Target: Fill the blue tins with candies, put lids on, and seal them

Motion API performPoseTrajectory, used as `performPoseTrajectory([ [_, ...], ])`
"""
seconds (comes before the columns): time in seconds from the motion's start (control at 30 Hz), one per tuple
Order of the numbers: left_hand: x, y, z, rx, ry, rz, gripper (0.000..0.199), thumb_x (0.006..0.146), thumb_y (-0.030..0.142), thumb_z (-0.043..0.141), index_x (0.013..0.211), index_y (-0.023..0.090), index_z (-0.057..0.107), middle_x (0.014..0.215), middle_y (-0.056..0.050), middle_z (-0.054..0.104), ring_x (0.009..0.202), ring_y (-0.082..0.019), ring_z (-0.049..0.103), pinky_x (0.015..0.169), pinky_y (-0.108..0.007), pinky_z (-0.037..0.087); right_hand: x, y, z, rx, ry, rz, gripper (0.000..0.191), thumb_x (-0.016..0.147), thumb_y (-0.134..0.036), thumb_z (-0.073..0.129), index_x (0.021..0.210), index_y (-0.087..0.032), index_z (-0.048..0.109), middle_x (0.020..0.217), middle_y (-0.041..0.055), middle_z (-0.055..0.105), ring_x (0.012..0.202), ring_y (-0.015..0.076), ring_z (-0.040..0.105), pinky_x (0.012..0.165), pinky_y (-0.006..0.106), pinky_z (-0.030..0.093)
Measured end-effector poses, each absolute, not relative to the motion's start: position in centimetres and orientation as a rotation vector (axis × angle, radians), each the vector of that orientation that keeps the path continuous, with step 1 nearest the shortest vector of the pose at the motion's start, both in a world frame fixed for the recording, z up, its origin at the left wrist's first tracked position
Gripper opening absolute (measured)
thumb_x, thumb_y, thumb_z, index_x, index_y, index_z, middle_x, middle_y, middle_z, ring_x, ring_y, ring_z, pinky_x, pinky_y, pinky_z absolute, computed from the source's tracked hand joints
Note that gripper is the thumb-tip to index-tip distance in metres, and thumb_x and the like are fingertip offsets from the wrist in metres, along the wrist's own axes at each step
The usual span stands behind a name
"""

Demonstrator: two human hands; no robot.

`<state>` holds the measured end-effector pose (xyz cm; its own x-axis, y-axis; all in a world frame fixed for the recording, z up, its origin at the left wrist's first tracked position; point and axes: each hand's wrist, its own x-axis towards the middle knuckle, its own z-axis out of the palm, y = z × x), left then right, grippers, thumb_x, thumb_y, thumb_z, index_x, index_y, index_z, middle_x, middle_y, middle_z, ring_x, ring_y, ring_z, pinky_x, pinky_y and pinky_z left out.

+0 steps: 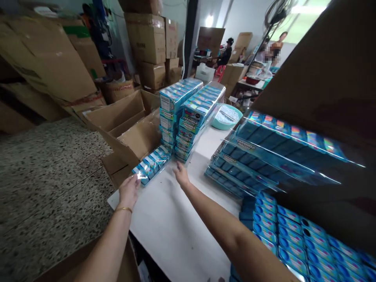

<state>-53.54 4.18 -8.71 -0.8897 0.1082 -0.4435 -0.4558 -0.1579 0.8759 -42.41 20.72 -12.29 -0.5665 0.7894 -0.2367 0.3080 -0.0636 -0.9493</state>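
A clear-wrapped tray of small blue boxes [152, 164] lies along the left edge of the white table. My left hand [129, 190] grips its near end, fingers wrapped on the wrapping. Just right of that tray, my right hand [180, 173] is over the table with its fingers curled, close to the foot of a tall stack of blue packs [190, 117]. What it holds, if anything, is too small to make out. Another stack of blue packs [169, 105] stands beside the first, behind the tray.
An open carton [126, 117] adjoins the table's left side. A turquoise basin [226, 117] stands behind the stacks. Wrapped trays [249, 156] and many small blue boxes [293, 235] fill the right. People and piled cartons [145, 37] are farther back.
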Motion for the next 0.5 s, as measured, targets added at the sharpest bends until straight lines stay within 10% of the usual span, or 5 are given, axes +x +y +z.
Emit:
performPoseTrajectory([
  [0.17, -53.3, 3.9, -8.7, -0.422, 1.814, 2.035, 0.014, 0.059, 0.014, 0.065, 0.072, 0.014, 0.060, 0.071, 0.000, 0.060, 0.065, -0.012, 0.054, 0.064, -0.031, 0.046, -45.6, 19.1, -11.8, -1.149, -1.486, 2.333, 0.067, 0.079, -0.044, 0.049, 0.139, -0.034, 0.019, 0.135, 0.0027, 0.038, 0.099, 0.0166, 0.052, 0.079, 0.033, 0.046],
  [0.5, -54.0, 3.0, -10.8, -0.294, 1.779, 2.038, 0.014, 0.059, 0.011, 0.063, 0.071, 0.016, 0.060, 0.074, -0.003, 0.062, 0.073, -0.017, 0.058, 0.068, -0.035, 0.049, -48.0, 19.3, -11.3, -1.140, -1.840, 2.162, 0.072, 0.069, -0.026, 0.064, 0.133, -0.034, 0.033, 0.127, 0.0012, 0.047, 0.104, 0.0198, 0.051, 0.083, 0.037, 0.045],
])
